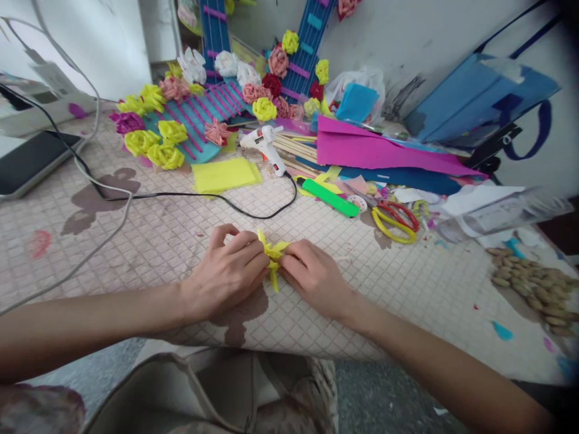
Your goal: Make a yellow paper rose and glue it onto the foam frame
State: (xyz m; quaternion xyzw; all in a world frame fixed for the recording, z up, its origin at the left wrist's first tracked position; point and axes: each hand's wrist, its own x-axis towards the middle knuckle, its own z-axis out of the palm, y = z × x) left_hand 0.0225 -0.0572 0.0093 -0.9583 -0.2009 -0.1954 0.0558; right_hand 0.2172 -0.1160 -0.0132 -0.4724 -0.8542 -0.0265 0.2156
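Observation:
Between my hands, low over the near part of the table, is a yellow paper flower (pixel 272 252) with pointed petals sticking out. My left hand (pixel 233 268) pinches its left side, fingers bent over it. From the right, my right hand (pixel 314 274) grips the petals between thumb and fingers; a thin pale stick (pixel 340 258) shows just past that hand. My fingertips hide part of the flower. Beyond my hands lie a stack of yellow paper (pixel 225 176) and a white glue gun (pixel 266 147) with a black cord.
A green cutter (pixel 330 198) and red-and-yellow scissors (pixel 394 222) lie right of the glue gun. Finished paper flowers (pixel 165 141) stand at the back left. A phone (pixel 36 163), a plastic bottle (pixel 502 214) and a pile of nuts (pixel 536 289) sit toward the sides.

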